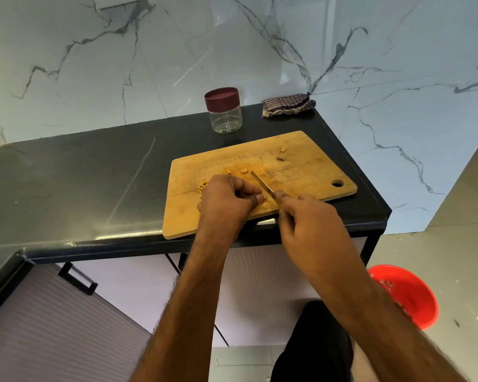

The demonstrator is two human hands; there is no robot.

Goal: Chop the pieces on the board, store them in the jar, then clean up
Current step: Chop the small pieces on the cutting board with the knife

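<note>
A home kitchen (dark counter [80, 172], marble-look wall tiles [260, 51]).

A wooden cutting board [301, 172] lies flat near the front edge of the dark worktop [80, 175], its hanging hole at the right. Small yellow-brown pieces [280, 158] lie scattered on it. A thin knife [261, 184] angles down onto the board. The clear jar [226, 118] with a maroon lid [221, 99] stands upright behind the board, closed.
</note>
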